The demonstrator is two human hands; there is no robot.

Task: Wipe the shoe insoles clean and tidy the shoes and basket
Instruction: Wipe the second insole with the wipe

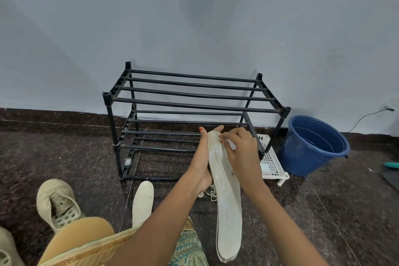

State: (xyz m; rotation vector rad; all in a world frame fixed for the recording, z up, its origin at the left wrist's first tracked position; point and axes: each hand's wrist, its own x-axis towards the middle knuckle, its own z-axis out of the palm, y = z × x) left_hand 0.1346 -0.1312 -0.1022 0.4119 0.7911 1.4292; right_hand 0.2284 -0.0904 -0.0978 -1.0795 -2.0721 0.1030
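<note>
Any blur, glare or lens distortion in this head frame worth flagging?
Head view: soft, even light, no glare, only faint shadows on the wall; shoe rack sharp; wide-angle stretch and slight smear on the forearms and the near end of the insole at the bottom edge.

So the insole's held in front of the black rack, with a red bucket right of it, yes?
No: the head view shows the bucket is blue, not red. The rest holds: insole in front of the black rack, bucket to its right.
</note>
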